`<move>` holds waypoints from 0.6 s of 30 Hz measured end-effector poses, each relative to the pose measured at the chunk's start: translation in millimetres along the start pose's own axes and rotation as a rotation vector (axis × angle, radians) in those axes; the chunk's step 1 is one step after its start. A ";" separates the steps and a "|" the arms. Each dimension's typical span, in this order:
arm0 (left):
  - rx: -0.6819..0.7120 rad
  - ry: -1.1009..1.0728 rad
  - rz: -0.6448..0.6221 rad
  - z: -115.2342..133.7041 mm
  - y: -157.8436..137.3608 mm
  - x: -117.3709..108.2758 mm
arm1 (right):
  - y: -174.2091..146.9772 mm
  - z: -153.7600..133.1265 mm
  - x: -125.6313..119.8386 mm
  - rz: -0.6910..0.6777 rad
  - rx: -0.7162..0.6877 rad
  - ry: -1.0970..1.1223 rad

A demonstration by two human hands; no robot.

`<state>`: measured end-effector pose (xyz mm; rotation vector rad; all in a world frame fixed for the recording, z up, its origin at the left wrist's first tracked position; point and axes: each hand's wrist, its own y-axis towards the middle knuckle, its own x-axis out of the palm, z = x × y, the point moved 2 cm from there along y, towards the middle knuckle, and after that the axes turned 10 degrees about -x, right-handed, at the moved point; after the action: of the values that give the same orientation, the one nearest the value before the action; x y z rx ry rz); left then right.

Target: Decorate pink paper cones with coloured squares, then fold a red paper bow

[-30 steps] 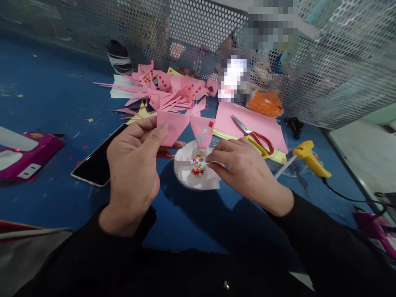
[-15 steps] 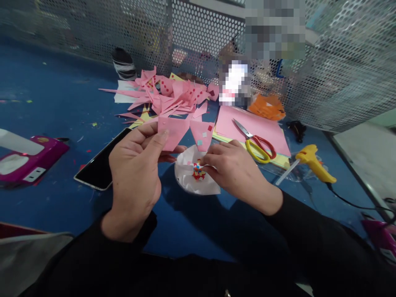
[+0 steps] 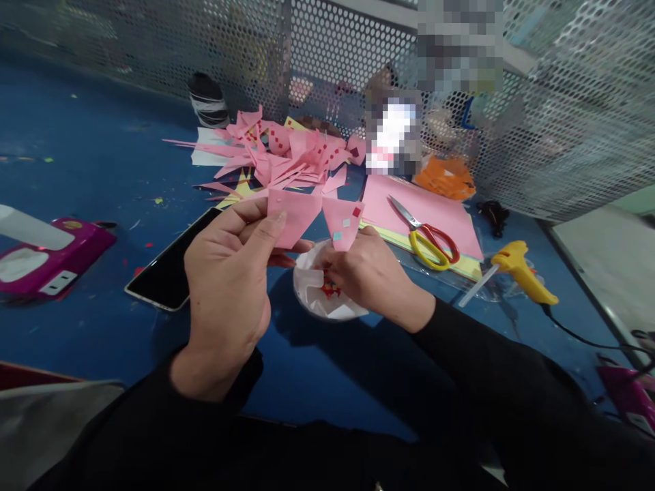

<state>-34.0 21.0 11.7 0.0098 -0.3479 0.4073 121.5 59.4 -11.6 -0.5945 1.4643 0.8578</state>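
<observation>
Scissors [image 3: 416, 224] lie on sheets [image 3: 445, 208] between the bowl [image 3: 307, 305], left, and glue gun [image 3: 526, 276], right.

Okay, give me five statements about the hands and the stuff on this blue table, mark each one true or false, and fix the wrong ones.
1. The left hand holds a pink paper cut-out. True.
2. The scissors lie on the pink sheet. True.
3. The right hand is gripping the scissors. False: it is at the bowl of white paper and small coloured bits, its fingertips mostly hidden.
4. The glue gun is purple. False: the glue gun is yellow.
5. In the picture, the dark-screened phone lies to the left of the bowl. True.
</observation>
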 end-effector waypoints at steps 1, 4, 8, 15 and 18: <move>0.000 0.000 -0.001 0.0 -0.2 0.1 | 0.2 -0.1 0.3 0.001 0.000 0.014; -0.011 0.003 -0.010 0.0 -0.6 0.6 | 1.1 -1.0 0.1 -0.006 0.001 0.036; -0.018 -0.014 -0.036 -0.2 -0.8 1.5 | 2.2 -2.5 -0.7 -0.023 0.012 0.017; -0.007 -0.012 -0.035 -2.0 1.2 0.3 | 0.1 -1.1 3.6 0.006 0.003 0.046; -0.012 -0.021 -0.041 -2.7 2.0 0.0 | -1.2 -0.2 1.4 0.018 0.021 0.073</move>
<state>-33.9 23.1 9.1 0.0092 -0.3702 0.3651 122.2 58.8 -13.2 -0.6025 1.5452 0.8412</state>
